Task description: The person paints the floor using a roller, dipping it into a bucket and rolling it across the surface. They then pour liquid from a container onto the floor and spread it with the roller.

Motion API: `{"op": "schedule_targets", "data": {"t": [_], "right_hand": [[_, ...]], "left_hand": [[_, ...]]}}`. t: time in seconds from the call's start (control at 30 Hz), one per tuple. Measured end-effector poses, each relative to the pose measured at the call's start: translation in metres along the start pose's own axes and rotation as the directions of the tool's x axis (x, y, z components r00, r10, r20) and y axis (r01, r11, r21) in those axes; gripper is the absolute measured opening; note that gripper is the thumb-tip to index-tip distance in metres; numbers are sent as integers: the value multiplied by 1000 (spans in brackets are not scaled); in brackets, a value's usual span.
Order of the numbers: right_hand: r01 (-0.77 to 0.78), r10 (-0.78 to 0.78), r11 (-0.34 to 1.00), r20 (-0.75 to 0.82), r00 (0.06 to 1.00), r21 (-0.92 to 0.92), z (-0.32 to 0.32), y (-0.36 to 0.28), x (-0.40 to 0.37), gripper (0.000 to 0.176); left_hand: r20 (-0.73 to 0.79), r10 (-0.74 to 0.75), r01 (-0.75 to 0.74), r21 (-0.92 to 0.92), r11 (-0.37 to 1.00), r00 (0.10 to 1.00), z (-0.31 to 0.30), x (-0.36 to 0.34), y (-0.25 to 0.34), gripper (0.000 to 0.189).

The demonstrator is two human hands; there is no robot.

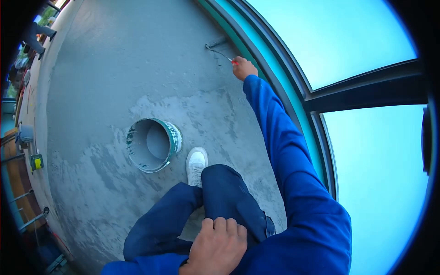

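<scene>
My right hand (244,68) is stretched far forward and closed around the red handle of a paint roller (219,51). The roller's bent wire frame leads to a grey-coated sleeve, which lies on the grey floor (114,50) close to the teal window base. Near my lap, my left hand (215,247) is closed, its fingers curled under and pressed together; nothing sticks out of it. A white-and-green bucket (175,140) stands on the floor in front of me, with grey material inside and smears around its rim.
A teal ledge with a dark frame (275,68) and bright window panes (366,151) runs along my right. My white shoe (197,160) is beside the bucket. At the far left are a person's legs (35,39), a yellow-and-green item (36,162) and a small grey container (26,133).
</scene>
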State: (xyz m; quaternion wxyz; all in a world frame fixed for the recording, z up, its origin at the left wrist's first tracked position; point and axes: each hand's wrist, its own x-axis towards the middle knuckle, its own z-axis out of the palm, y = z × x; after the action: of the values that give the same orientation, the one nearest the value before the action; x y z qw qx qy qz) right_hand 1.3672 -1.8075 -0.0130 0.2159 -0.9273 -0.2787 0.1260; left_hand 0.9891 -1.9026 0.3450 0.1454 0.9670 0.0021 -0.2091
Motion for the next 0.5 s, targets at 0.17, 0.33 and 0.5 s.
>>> {"op": "schedule_targets", "data": {"t": [0.17,0.33,0.5], "right_hand": [[32,-32,999,-36,999,4,-19,53,-70,26],[-3,3,1000,-10,1000,15,-42,93,-158,28],[52,-53,998,-54,997,-17,-72,116,-232,25]], "left_hand": [[-29,19,-18,39,999,999,1,-1,15,5],[11,140,-140,40,989,990,15,5,26,27],[31,138,-140,75,987,990,11,9,38,26]]}}
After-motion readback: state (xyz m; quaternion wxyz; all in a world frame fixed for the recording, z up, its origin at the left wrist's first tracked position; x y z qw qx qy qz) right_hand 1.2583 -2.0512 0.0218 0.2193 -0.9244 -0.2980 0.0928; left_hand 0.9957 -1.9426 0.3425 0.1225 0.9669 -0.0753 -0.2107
